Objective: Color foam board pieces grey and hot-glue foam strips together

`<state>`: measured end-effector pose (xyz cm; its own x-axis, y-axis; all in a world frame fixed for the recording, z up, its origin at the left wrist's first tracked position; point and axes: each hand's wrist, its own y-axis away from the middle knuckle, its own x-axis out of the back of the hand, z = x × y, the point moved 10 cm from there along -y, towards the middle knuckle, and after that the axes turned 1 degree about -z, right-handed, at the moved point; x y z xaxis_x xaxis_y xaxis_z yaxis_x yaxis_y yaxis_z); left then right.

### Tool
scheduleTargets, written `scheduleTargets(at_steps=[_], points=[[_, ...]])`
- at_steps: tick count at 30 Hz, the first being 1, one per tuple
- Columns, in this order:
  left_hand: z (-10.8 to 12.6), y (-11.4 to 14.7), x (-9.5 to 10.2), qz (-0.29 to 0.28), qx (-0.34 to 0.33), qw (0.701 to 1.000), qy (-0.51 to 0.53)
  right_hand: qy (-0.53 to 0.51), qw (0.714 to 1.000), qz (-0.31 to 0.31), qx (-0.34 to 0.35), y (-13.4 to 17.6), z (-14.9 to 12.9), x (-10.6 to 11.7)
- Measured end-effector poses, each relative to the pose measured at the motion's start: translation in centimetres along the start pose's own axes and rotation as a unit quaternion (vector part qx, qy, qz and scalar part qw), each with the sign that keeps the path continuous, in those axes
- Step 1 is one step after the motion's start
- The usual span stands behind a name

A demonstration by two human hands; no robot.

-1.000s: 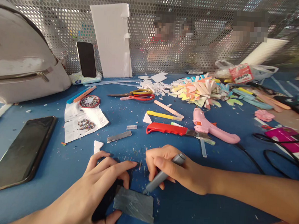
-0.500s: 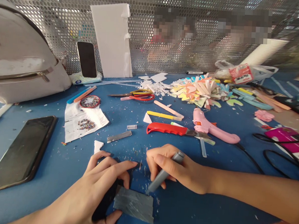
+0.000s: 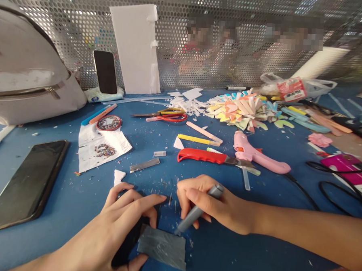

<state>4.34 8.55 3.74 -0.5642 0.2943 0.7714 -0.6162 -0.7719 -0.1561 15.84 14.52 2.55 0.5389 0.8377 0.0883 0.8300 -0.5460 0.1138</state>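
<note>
A small dark grey rectangular piece [image 3: 163, 248] with streaks across its top lies at the front of the blue table. My left hand [image 3: 128, 219] grips its left end, thumb at the lower edge and a bent finger at the upper edge, while the index finger stretches out above. In my right hand [image 3: 208, 201] is a grey marker [image 3: 193, 218], held slantwise like a pen. Its tip is at the piece's upper edge, right of the middle; whether it touches I cannot tell. Beyond the hands lie a red-handled knife [image 3: 202, 155] and a pink glue gun [image 3: 259, 153].
A phone [image 3: 26, 184] and a backpack [image 3: 35, 71] sit at the left. Beads lie on white paper [image 3: 89, 157]. Farther back are scissors [image 3: 166, 113], a heap of coloured scraps [image 3: 240, 108] and an upright white board [image 3: 135, 48]. Black cable [image 3: 302, 192] runs at the right.
The marker's tip has shifted slightly left along the upper edge of the grey piece. My left hand and the piece stay in place.
</note>
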Motion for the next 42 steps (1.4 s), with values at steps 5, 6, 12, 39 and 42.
scheduleTargets(at_steps=[5,6,12,39,42], points=[[0.1,-0.1,0.0,-0.001,-0.008,1.000,0.010,-0.009,1.000,0.002,-0.008,0.0,0.2,0.0],[0.2,-0.1,0.0,-0.001,-0.010,1.000,0.013,-0.010,1.000,0.007,-0.008,0.0,0.3,0.1],[0.2,-0.2,-0.1,0.001,-0.003,1.000,0.027,-0.012,1.000,0.005,0.001,0.0,0.3,0.0],[-0.9,0.1,0.3,0.039,0.030,0.999,-0.010,-0.021,1.000,0.009,-0.004,-0.3,0.3,-0.2],[-0.9,0.1,0.4,0.044,0.029,0.999,-0.002,-0.016,1.000,-0.007,-0.014,-0.3,0.6,-0.5]])
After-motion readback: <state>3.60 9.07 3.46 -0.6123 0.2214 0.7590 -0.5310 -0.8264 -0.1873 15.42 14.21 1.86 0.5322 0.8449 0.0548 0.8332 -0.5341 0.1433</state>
